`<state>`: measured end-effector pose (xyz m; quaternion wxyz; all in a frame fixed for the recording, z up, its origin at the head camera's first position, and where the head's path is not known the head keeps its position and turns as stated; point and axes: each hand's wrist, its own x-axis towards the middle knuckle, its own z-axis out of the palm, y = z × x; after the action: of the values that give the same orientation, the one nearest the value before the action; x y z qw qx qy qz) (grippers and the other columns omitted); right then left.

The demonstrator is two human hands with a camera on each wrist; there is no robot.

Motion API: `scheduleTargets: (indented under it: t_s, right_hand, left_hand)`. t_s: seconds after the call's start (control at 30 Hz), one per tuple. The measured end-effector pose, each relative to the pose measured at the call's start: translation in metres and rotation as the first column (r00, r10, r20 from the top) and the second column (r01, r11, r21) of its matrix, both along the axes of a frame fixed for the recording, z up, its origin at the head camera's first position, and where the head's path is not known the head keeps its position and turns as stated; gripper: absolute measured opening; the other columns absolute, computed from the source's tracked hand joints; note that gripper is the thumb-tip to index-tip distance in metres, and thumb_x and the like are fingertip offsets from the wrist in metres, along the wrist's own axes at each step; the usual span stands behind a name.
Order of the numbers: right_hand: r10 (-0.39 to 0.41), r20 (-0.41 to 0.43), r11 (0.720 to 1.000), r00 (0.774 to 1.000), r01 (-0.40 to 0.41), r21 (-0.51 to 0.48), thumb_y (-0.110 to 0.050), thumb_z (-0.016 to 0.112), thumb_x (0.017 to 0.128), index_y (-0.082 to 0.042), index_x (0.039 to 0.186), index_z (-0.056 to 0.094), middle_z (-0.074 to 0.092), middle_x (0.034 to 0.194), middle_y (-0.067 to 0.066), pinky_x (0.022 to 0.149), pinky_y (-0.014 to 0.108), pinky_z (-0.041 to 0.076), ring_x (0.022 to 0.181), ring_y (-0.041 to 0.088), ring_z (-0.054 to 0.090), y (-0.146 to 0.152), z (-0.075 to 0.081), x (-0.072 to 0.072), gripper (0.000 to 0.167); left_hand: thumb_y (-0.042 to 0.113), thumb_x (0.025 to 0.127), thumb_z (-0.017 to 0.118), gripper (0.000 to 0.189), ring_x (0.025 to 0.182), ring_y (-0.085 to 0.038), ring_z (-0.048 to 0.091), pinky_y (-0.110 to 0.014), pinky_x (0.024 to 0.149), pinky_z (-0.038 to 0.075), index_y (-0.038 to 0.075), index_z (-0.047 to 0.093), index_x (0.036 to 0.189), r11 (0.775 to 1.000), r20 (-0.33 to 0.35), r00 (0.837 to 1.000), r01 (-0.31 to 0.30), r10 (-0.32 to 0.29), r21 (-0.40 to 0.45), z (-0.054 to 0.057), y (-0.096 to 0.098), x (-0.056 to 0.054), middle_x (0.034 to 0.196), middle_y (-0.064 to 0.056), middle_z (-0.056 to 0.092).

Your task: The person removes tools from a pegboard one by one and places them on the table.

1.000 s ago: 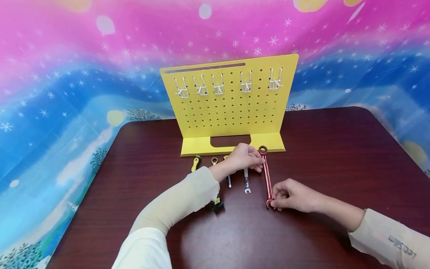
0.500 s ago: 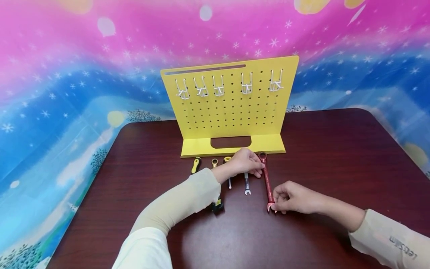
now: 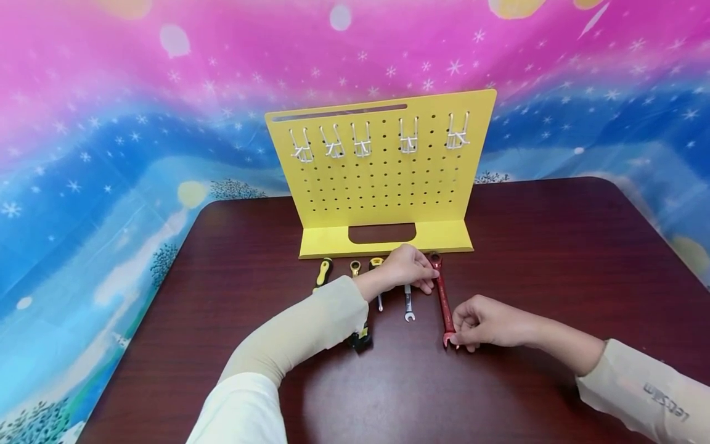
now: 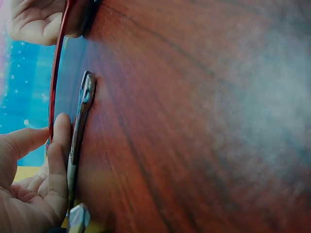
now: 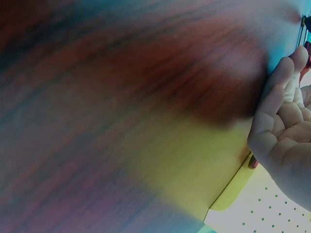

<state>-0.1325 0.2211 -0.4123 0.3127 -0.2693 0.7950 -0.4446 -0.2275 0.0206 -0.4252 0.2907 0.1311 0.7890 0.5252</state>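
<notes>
A red combination wrench (image 3: 445, 305) lies lengthwise between both hands in the head view, ring end toward the board. My left hand (image 3: 408, 268) pinches it just below the ring between thumb and fingers. At the near, open-jawed end my right hand (image 3: 490, 324) pinches it. In the left wrist view the red wrench (image 4: 55, 77) runs from the left fingertips up to the other hand, above the table. A silver wrench (image 4: 80, 126) lies beside the left fingers, its upper part hidden by that hand in the head view. The right wrist view shows curled right fingers (image 5: 282, 104).
Behind the hands stands a yellow pegboard (image 3: 383, 191) with several white hooks (image 3: 362, 148). Left of the silver wrench are a yellow-black screwdriver handle (image 3: 323, 272), a gold wrench (image 3: 355, 267) and another yellow-topped screwdriver (image 3: 376, 263). A black tape measure (image 3: 362, 340) is partly behind the left sleeve.
The wrench and the left hand have shifted slightly toward me, and its ring end sits lower in view. Both hands keep hold of it, with hardly any motion in the last half second.
</notes>
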Motion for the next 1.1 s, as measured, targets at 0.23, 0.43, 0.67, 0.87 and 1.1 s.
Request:
scheduleTargets:
  t_s: [0.23,0.43,0.67,0.87,1.1]
  right_hand:
    - [0.002,-0.008,1.0,1.0,-0.002,0.01,-0.012,0.07,0.089,0.0,0.076,0.064,0.064,0.059,0.007,0.046,0.017,0.039,0.052,0.003,0.053,0.0007,0.0006,-0.0008,0.019]
    - [-0.004,0.004,1.0,1.0,0.004,0.025,-0.014,0.069,0.091,0.0,0.077,0.064,0.064,0.058,0.006,0.045,0.024,0.049,0.048,0.006,0.057,0.0033,0.0003,-0.0011,0.021]
    - [-0.004,0.024,0.999,1.0,0.003,0.036,-0.012,0.069,0.09,0.0,0.079,0.065,0.062,0.058,0.001,0.046,0.025,0.052,0.047,0.006,0.058,0.0044,-0.0001,-0.0018,0.016]
    - [-0.025,0.046,1.0,0.999,0.025,0.007,0.0,0.064,0.089,0.004,0.082,0.065,0.062,0.061,0.002,0.049,0.029,0.055,0.047,0.008,0.059,0.0059,0.001,-0.0024,0.008]
    - [-0.049,0.071,0.999,0.996,0.049,0.01,-0.005,0.066,0.091,0.004,0.088,0.063,0.063,0.063,0.005,0.052,0.028,0.056,0.049,0.011,0.063,0.0075,0.0019,-0.0034,0.01]
  left_hand:
    - [0.007,0.094,0.067,0.013,0.053,-0.011,0.067,-0.025,0.06,0.059,-0.005,0.072,0.091,1.0,0.005,1.0,0.003,-0.003,0.007,0.0015,-0.0003,0.0001,0.075,-0.018,0.074]
    - [0.003,0.095,0.064,0.013,0.052,-0.011,0.066,-0.026,0.06,0.06,-0.006,0.072,0.093,1.0,0.017,1.0,-0.002,0.002,0.016,0.0026,0.0003,0.0004,0.071,-0.016,0.072]
    - [0.002,0.095,0.063,0.013,0.052,-0.011,0.066,-0.025,0.06,0.06,-0.007,0.072,0.093,1.0,0.018,1.0,0.004,-0.004,0.014,0.0026,0.0005,0.0004,0.069,-0.014,0.071]
    - [0.003,0.095,0.064,0.012,0.053,-0.012,0.067,-0.026,0.059,0.06,-0.005,0.073,0.092,1.0,0.007,1.0,0.016,-0.016,-0.001,0.003,0.0007,0.0,0.072,-0.016,0.073]
    - [0.005,0.094,0.066,0.01,0.058,-0.016,0.069,-0.029,0.064,0.061,-0.004,0.071,0.093,0.999,0.012,0.999,0.032,-0.032,0.019,0.0076,-0.0028,0.002,0.074,-0.015,0.073]
